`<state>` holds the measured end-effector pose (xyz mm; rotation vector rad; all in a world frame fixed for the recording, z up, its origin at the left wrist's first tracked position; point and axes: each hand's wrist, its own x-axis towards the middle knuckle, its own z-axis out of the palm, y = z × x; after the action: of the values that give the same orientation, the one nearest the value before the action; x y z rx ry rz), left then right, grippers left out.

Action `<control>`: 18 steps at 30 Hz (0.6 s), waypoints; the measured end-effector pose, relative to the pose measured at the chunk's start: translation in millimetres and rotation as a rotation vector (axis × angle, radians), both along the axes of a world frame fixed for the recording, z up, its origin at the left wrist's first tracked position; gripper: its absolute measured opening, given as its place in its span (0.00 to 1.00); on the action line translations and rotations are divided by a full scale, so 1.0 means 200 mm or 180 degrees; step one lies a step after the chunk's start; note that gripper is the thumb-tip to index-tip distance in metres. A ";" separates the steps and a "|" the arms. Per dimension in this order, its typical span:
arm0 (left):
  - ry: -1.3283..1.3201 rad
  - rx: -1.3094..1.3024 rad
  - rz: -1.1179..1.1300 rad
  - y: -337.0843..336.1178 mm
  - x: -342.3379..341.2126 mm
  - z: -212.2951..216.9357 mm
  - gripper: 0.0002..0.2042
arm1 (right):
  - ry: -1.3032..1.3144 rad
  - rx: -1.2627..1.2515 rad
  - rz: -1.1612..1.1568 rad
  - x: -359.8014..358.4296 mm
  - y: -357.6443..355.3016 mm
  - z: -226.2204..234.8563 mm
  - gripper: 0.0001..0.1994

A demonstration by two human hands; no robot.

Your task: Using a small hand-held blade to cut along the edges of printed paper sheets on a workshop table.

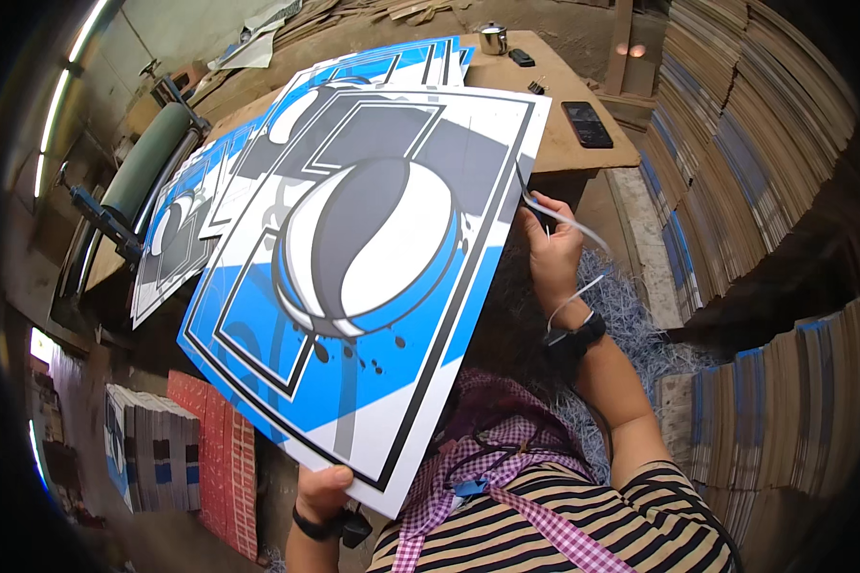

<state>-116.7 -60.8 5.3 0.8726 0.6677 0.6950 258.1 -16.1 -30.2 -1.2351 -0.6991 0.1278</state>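
The person holds up a big printed sheet, blue, white and grey with a round shape in the middle. The left hand pinches the sheet's near bottom edge. The right hand grips the sheet's right edge, with a thin white strip curling out by its fingers. The sheet looks thin, light and a bit stiff, like card, so it could bend or flop if held by one corner. Holding two edges looks best. Behind the sheet lie more sheets like it on a wooden table. A black phone sits on the table to the sheet's right.
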 end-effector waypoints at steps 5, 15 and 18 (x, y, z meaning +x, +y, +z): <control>0.0030 -0.0166 0.0107 -0.05 -0.08 0.05 0.40 | 0.0020 0.0039 -0.0524 0.24 0.13 -0.07 0.13; -0.0088 -0.0315 0.0473 -0.08 -0.20 0.05 0.39 | 0.0160 -0.0509 -0.0768 0.80 0.25 -0.20 0.16; -0.0169 -0.0234 0.0557 -0.04 -0.32 0.00 0.39 | 0.1298 -0.0386 -0.0122 0.79 0.20 -0.11 0.18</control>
<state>-180.2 -69.2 5.1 0.7313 0.7232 0.8426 415.5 24.4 -52.9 -1.2865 -0.3166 0.3833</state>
